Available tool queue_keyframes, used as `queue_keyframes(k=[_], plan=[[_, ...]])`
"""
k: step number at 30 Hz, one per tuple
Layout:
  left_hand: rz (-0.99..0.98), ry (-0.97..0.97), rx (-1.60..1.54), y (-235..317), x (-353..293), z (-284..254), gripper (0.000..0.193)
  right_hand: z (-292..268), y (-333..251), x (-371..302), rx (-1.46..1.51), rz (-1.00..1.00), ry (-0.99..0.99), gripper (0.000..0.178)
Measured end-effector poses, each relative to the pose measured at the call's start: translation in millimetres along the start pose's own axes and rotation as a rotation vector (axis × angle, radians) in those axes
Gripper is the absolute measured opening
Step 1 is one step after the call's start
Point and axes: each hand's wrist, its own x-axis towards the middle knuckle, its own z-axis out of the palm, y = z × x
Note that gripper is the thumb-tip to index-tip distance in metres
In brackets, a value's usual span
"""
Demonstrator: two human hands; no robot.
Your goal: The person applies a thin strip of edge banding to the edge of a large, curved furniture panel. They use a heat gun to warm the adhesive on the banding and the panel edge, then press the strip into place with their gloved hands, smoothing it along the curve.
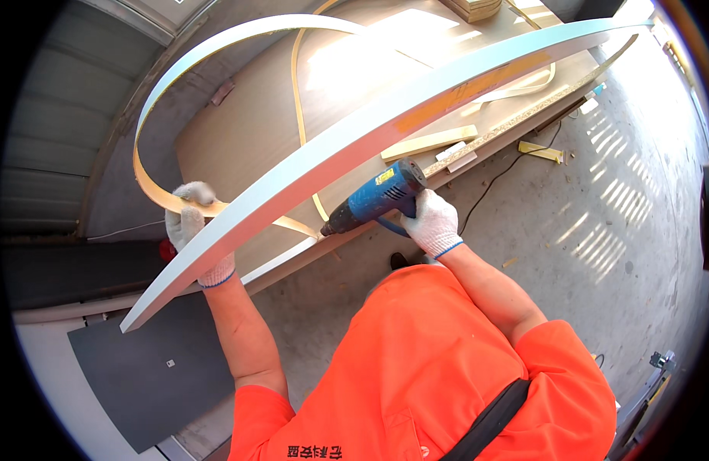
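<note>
The left hand [185,221] is partly hidden behind the white panel [308,173], the orange shirt [439,346] cut off below.

Head view: the camera is looking from the person's head, steeply down and a little forward.
Shirt [439,369]: it is filling the lower middle, very near below the lens.
Hands: left hand [184,224] and right hand [433,221] are showing farther out, around the centre.
Strip [293,175]: it is crossing before the left wrist, covering part of it.
Panel [255,161]: it is stretching away toward the top.
Rim: the fisheye is bending edges, and black is closing the corners.
</note>
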Motion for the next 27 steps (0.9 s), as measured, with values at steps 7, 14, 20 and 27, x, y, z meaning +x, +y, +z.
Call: queue_keyframes(k=[7,14,20,27], plan=[[-0.007,0.034,-0.009,-1.1,0.5,-0.7,0.031,2.2,2.1,-2.6,0.014,0.044,-0.021,0.037],[-0.008,0.041,-0.003,-0.7,0.2,1.1,0.031,-6.1,-3.9,-0.1,0.101,0.114,-0.053,0.039],[-0.021,0.023,0.036,-0.3,-0.1,-4.2,0.030,-27.1,-19.0,2.3,0.209,0.220,-0.067,0.043],[-0.016,0.089,0.051,-1.0,-4.2,-1.0,0.029,-55.0,-42.5,11.7,0.372,0.235,-0.005,0.044]])
